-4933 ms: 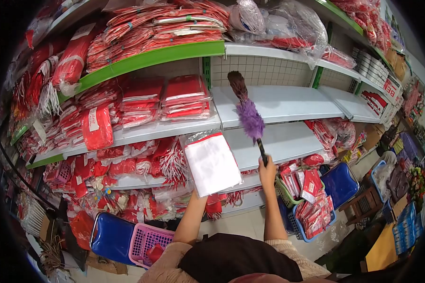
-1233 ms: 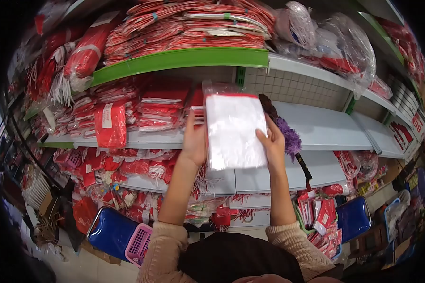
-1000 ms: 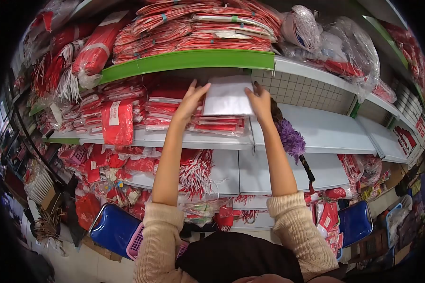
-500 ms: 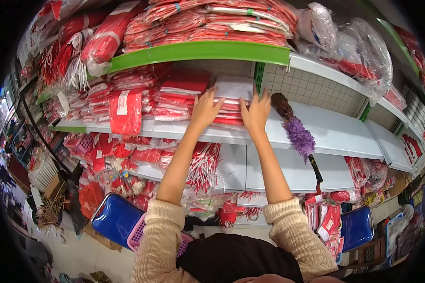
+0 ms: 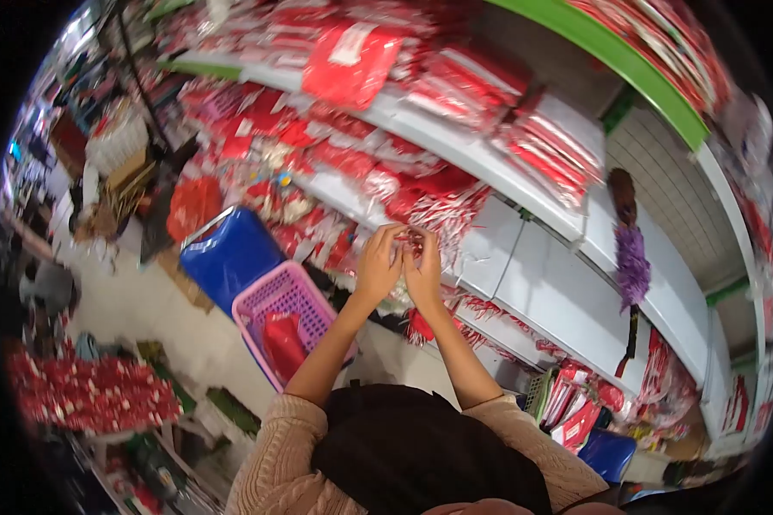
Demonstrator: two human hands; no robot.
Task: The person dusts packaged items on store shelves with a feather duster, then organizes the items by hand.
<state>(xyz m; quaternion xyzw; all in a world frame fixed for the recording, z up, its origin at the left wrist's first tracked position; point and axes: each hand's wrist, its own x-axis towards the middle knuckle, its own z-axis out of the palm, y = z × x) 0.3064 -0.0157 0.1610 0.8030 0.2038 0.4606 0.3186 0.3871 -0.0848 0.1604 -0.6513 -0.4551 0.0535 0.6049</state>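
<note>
My left hand (image 5: pixel 376 268) and my right hand (image 5: pixel 423 273) are side by side, fingers curled, fingertips against a hanging bundle of red-and-white tassel packets (image 5: pixel 438 210) on a lower white shelf (image 5: pixel 489 257). Motion blur hides whether the fingers grip anything. The white-topped stack of red packets (image 5: pixel 558 142) lies on the shelf above, away from both hands. A purple feather duster (image 5: pixel 631 262) lies alone on the bare shelf to the right.
A pink basket (image 5: pixel 285 313) with a red packet and a blue chair (image 5: pixel 232 256) stand on the floor below my hands. Red goods fill the shelves at left. More red packets and baskets sit at the lower right (image 5: pixel 575 412). Clutter lines the aisle on the left.
Both hands have left the white-topped stack on the upper shelf and dropped to the tassel packets one shelf lower. My view has swung down and to the left.
</note>
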